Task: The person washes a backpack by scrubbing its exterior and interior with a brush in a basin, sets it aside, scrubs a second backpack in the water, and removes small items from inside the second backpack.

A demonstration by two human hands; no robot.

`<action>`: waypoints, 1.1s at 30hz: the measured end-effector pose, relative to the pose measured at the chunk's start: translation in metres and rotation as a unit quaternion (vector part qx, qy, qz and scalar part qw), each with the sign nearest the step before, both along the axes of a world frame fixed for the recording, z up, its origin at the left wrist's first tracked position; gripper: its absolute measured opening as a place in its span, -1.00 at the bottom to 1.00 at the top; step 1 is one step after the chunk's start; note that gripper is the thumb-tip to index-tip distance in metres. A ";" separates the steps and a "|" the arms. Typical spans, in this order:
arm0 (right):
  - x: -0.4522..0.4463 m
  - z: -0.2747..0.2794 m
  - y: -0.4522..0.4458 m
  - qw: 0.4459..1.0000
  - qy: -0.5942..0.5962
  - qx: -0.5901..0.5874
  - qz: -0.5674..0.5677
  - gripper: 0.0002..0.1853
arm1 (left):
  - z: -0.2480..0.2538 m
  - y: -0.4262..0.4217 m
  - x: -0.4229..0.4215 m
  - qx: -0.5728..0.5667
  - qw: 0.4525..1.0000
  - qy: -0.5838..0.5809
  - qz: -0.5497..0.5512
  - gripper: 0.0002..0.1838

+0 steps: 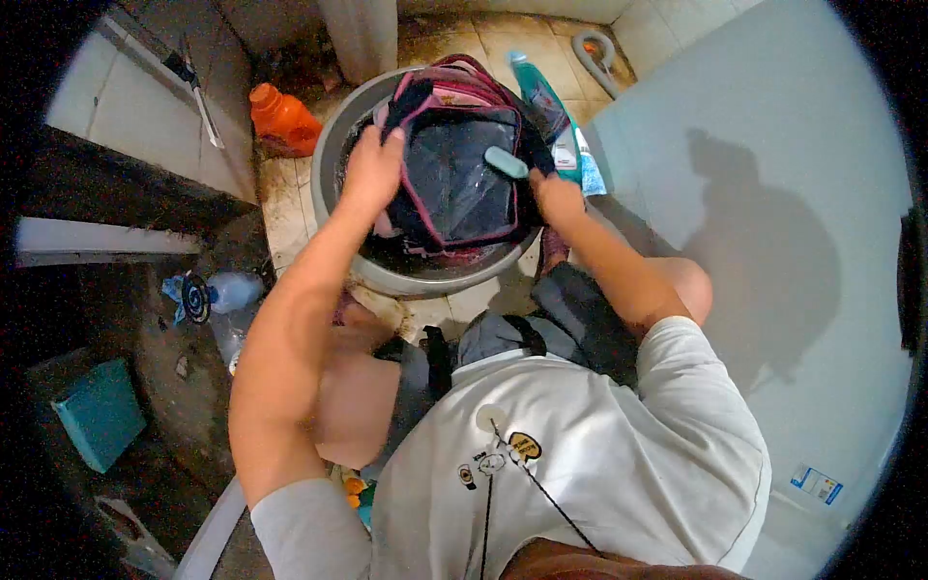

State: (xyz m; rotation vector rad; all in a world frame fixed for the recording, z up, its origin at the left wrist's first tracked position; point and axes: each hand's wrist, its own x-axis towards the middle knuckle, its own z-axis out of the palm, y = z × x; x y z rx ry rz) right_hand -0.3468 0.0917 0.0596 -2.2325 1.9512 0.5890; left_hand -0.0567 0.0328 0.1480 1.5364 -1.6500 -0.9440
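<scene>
A black and pink backpack (464,184) sits wet in a round grey tub (425,282), its dark panel with pink piping facing up. My left hand (375,172) is closed on the black fabric at the bag's left edge. At the bag's right edge my right hand (559,198) is closed, its fingers partly hidden against the dark fabric. A pale green oval object (507,162), which I cannot name for certain, lies over the panel with one end at my right fingers.
An orange bottle (282,118) stands left of the tub. Close on its right are a teal bottle (543,95) and a blue-and-white packet (590,164). A grey hose (607,60) lies behind. A pale smooth panel (764,193) rises at right; a clear plastic bottle (235,290) lies at left.
</scene>
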 end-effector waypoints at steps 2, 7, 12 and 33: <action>0.013 0.003 0.022 0.999 -0.018 0.019 0.034 -0.75 | -0.012 -0.020 0.017 -0.002 1.000 0.020 0.010 -0.57; -0.015 0.018 0.001 0.996 0.002 0.057 0.071 -0.80 | -0.007 -0.020 0.008 0.009 0.999 0.029 0.032 -0.56; 0.038 -0.042 -0.005 0.997 -0.045 -0.062 -0.032 -0.82 | -0.009 -0.022 0.022 0.015 1.000 0.006 0.003 -0.54; 0.054 -0.053 -0.007 0.997 -0.062 0.020 0.044 -0.75 | -0.001 -0.012 0.015 -0.027 0.999 -0.010 -0.016 -0.57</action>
